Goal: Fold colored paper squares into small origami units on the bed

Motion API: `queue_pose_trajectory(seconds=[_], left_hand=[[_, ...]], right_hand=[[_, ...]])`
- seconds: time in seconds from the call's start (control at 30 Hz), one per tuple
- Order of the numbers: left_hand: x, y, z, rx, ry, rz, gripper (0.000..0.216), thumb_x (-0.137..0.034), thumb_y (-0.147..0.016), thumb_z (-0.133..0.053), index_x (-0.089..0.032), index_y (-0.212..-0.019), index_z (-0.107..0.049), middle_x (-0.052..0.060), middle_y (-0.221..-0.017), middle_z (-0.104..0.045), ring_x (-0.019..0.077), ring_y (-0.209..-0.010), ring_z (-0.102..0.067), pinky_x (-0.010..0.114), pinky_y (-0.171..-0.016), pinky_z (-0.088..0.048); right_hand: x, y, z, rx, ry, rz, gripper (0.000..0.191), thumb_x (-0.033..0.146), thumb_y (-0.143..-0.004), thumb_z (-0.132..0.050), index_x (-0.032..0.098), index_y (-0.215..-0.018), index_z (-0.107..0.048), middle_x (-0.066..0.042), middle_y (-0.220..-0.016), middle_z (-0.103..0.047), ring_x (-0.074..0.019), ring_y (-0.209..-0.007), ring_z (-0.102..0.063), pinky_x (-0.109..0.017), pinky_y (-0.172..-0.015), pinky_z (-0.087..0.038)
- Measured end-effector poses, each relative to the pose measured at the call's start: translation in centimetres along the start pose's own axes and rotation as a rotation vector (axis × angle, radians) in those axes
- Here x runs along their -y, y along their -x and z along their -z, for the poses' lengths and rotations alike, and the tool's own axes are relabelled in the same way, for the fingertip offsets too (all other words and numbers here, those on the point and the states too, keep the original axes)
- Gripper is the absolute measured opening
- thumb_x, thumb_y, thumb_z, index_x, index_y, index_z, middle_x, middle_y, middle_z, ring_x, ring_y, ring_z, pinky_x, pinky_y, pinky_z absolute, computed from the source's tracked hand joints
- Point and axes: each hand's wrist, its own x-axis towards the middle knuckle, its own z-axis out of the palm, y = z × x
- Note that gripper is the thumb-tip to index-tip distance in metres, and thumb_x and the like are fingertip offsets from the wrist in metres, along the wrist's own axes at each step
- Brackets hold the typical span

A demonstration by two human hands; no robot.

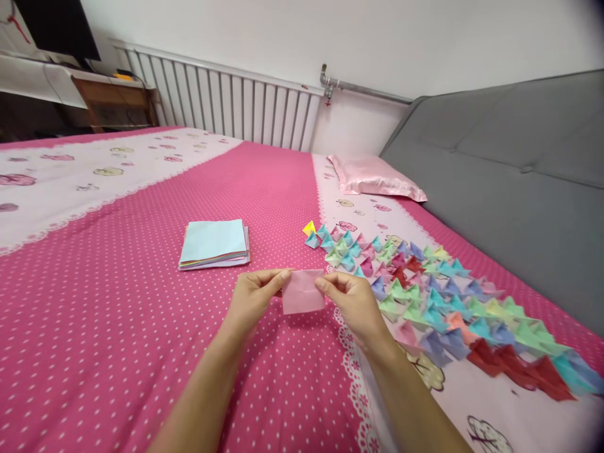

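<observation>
A pink sheet of paper (303, 293), seemingly folded, is stretched between my two hands above the bed. My left hand (258, 290) pinches its upper left corner between thumb and fingers. At the upper right corner, my right hand (346, 292) grips it the same way. Beyond my left hand lies a stack of square coloured paper (214, 241), a light blue sheet on top. To the right spread many small folded paper boats (436, 299) in rows, in blue, green, pink, red and purple. A yellow one (309, 228) sits at their far left end.
The bed's pink dotted cover (141, 314) lies under everything. A pink pillow (377, 178) rests near the grey headboard (509, 145) at the right. Against the wall stand a white radiator (226, 97) and, at far left, a desk (111, 94) with a dark monitor (59, 28).
</observation>
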Motion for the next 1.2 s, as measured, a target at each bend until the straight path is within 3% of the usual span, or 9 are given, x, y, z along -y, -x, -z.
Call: queue_pose_trajectory(seconds=[0.17,0.33,0.57,0.77,1.03,1.2], left_hand=[[0.13,-0.06,0.07,0.008,0.029,-0.005,0.025,-0.032,-0.07,-0.063,-0.011,-0.083,-0.069,0.006,-0.071,-0.068,0.0146,-0.061,-0.058,0.024,-0.06,-0.047],[0.12,0.05,0.14,-0.03,0.067,-0.03,0.024,-0.032,-0.072,-0.061,-0.012,-0.082,-0.069,0.004,-0.066,-0.067,0.0134,-0.059,-0.058,0.023,-0.059,-0.047],[0.09,0.04,0.14,-0.041,0.112,-0.018,0.024,-0.032,-0.071,-0.063,-0.011,-0.081,-0.069,0.005,-0.066,-0.067,0.0134,-0.059,-0.058,0.023,-0.059,-0.047],[0.28,-0.13,0.28,-0.103,0.167,-0.017,0.025,-0.033,-0.069,-0.064,-0.013,-0.083,-0.069,0.004,-0.068,-0.068,0.013,-0.059,-0.059,0.022,-0.06,-0.047],[0.16,-0.16,0.24,-0.092,0.158,-0.003,0.027,-0.033,-0.071,-0.062,-0.011,-0.086,-0.068,0.006,-0.071,-0.068,0.0145,-0.062,-0.059,0.024,-0.061,-0.047],[0.35,-0.12,0.37,-0.026,0.088,0.022,0.034,-0.036,-0.072,-0.061,-0.013,-0.097,-0.064,0.008,-0.084,-0.068,0.016,-0.069,-0.06,0.025,-0.065,-0.045]], right_hand=[[0.09,0.06,-0.02,0.001,-0.016,-0.034,0.018,0.032,-0.069,-0.062,0.015,-0.067,-0.063,0.0,-0.062,-0.06,-0.0114,-0.057,-0.052,-0.023,-0.057,-0.04],[0.19,0.08,-0.11,0.094,-0.034,-0.093,0.019,0.032,-0.067,-0.063,0.014,-0.074,-0.064,-0.001,-0.064,-0.063,-0.0133,-0.061,-0.057,-0.025,-0.06,-0.043],[-0.07,0.07,0.0,0.028,0.014,-0.096,0.019,0.032,-0.065,-0.065,0.014,-0.072,-0.064,-0.003,-0.065,-0.064,-0.0139,-0.061,-0.058,-0.025,-0.059,-0.043],[0.13,0.13,-0.09,0.184,-0.036,-0.126,0.019,0.025,-0.066,-0.063,0.013,-0.082,-0.064,-0.007,-0.076,-0.067,-0.0175,-0.071,-0.062,-0.03,-0.069,-0.047],[-0.02,0.14,-0.02,0.158,-0.002,-0.104,0.018,0.023,-0.066,-0.062,0.013,-0.081,-0.064,-0.006,-0.071,-0.068,-0.0163,-0.066,-0.062,-0.028,-0.064,-0.046],[0.21,0.13,-0.08,0.129,-0.024,-0.112,0.02,0.025,-0.065,-0.064,0.014,-0.082,-0.065,-0.005,-0.07,-0.068,-0.0174,-0.066,-0.063,-0.029,-0.064,-0.047]])
